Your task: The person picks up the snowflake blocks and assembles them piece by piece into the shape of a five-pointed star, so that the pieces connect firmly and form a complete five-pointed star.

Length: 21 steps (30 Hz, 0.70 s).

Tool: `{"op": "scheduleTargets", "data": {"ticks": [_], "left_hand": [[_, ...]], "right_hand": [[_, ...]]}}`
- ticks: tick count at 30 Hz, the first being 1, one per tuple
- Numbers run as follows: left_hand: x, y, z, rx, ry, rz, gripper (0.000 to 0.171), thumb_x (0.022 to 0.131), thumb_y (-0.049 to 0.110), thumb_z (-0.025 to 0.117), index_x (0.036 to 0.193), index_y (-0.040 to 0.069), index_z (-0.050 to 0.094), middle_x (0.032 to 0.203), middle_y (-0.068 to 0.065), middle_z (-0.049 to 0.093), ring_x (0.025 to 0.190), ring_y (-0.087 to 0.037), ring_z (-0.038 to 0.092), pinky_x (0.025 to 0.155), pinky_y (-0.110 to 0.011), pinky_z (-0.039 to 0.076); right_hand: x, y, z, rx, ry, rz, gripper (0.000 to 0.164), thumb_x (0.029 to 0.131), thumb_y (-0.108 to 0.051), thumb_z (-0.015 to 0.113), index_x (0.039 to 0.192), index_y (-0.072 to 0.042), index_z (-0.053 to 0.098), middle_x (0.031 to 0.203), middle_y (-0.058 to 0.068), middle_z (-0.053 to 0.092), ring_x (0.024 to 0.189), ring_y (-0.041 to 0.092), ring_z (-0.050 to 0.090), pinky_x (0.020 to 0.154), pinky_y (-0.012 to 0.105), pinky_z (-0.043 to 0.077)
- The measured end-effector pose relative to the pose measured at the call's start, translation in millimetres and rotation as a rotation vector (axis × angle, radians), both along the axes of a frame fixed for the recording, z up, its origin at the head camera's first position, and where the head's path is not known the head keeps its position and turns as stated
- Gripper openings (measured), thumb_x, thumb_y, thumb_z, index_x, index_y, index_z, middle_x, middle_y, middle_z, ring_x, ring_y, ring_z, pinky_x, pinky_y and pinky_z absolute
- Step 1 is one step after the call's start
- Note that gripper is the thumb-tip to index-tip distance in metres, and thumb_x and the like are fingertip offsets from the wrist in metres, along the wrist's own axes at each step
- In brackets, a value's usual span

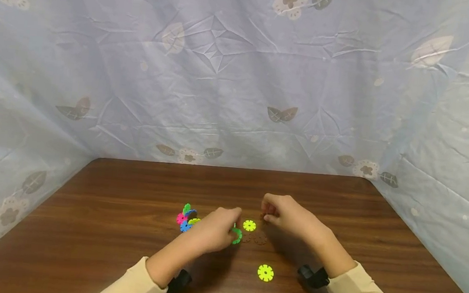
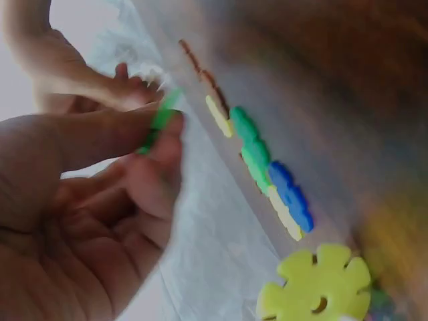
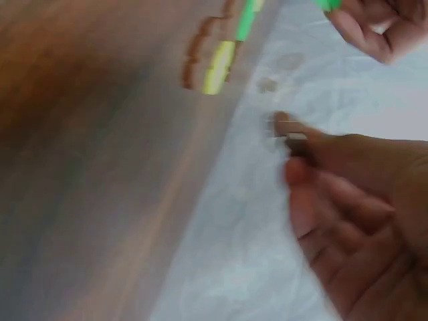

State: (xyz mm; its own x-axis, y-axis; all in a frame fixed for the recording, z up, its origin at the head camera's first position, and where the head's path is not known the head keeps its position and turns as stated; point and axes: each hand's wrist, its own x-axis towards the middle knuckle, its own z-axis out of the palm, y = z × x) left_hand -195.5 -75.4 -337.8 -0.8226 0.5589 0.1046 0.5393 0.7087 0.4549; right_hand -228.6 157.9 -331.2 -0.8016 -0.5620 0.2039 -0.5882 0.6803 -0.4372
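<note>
My left hand pinches a green notched disc between thumb and fingertips, raised above the table. Held in the fingertips of my right hand is a small brown piece, probably a disc, blurred in the right wrist view. Between the hands a yellow notched disc lies on the table. Brown discs lie just nearer to me, hard to make out against the wood. Another green disc is partly covered by my left hand.
Left of the left hand is a cluster with a pink disc, blue disc and others. One yellow disc lies apart, nearer me. The brown wooden table ends at a patterned curtain.
</note>
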Motion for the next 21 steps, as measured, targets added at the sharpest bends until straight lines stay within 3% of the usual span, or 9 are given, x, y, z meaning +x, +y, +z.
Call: {"op": "scheduleTargets", "data": {"ticks": [3, 6, 11, 14, 21], "left_hand": [[-4.6, -5.3, 6.8, 0.221, -0.022, -0.005, 0.008, 0.099, 0.004, 0.070, 0.104, 0.003, 0.064, 0.077, -0.005, 0.064, 0.063, -0.012, 0.055, 0.056, -0.023, 0.045], [-7.2, -8.7, 12.2, 0.438, -0.076, 0.035, 0.011, 0.102, 0.009, 0.066, 0.109, 0.000, 0.065, 0.076, -0.013, 0.068, 0.062, -0.015, 0.061, 0.055, -0.024, 0.049], [-7.6, -10.0, 18.9, 0.738, -0.264, 0.078, 0.015, 0.107, 0.011, 0.059, 0.115, -0.001, 0.062, 0.079, -0.013, 0.072, 0.065, -0.019, 0.068, 0.056, -0.024, 0.054], [-7.5, -10.5, 19.8, 0.827, -0.351, 0.072, 0.017, 0.109, 0.011, 0.056, 0.118, -0.003, 0.058, 0.079, -0.005, 0.071, 0.065, -0.015, 0.067, 0.057, -0.021, 0.053], [-7.4, -11.6, 21.4, 0.906, -0.520, 0.056, 0.021, 0.109, 0.015, 0.056, 0.123, -0.001, 0.055, 0.080, 0.000, 0.069, 0.066, -0.011, 0.063, 0.061, -0.020, 0.053]], "right_hand": [[3.3, -1.2, 11.5, -0.146, 0.107, 0.038, 0.011, 0.096, -0.001, 0.072, 0.106, -0.005, 0.070, 0.095, 0.004, 0.077, 0.083, 0.012, 0.071, 0.073, 0.025, 0.059], [10.2, -4.2, 22.0, -0.281, 0.165, 0.043, 0.012, 0.096, -0.002, 0.072, 0.106, -0.009, 0.073, 0.100, 0.003, 0.079, 0.090, 0.014, 0.075, 0.079, 0.027, 0.062], [17.2, -7.4, 29.4, -0.438, 0.159, 0.085, 0.011, 0.097, -0.003, 0.072, 0.105, -0.010, 0.072, 0.099, 0.005, 0.079, 0.091, 0.006, 0.074, 0.079, 0.027, 0.062], [18.6, -9.6, 28.9, -0.490, 0.135, 0.116, 0.011, 0.097, -0.001, 0.071, 0.106, -0.007, 0.071, 0.099, 0.010, 0.079, 0.091, 0.005, 0.075, 0.078, 0.029, 0.064], [19.5, -13.1, 25.9, -0.573, 0.133, 0.147, 0.012, 0.096, 0.004, 0.071, 0.106, -0.003, 0.069, 0.098, 0.013, 0.078, 0.088, 0.025, 0.079, 0.080, 0.035, 0.066]]}}
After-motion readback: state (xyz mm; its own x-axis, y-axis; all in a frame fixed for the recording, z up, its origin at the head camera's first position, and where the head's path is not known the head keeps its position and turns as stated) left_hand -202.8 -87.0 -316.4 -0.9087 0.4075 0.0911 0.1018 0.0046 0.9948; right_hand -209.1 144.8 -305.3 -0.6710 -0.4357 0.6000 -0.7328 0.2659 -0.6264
